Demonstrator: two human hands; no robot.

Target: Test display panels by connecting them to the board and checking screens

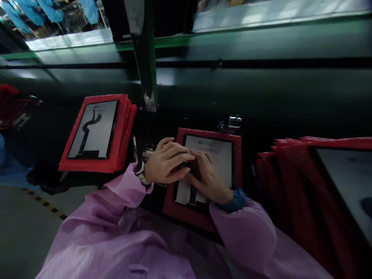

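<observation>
Left grip (167, 161) and right grip (207, 178) touch one display panel (210, 155).

Dim overall, with pale glare along the top ledges (276, 13) (edges bowed by fisheye distortion).

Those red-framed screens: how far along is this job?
Hard to say exactly. The neat red stack on the far left may be finished. In hand, the left hand and right hand are together over the panel in its red frame. The larger fanned red stack may be what's left.
</observation>
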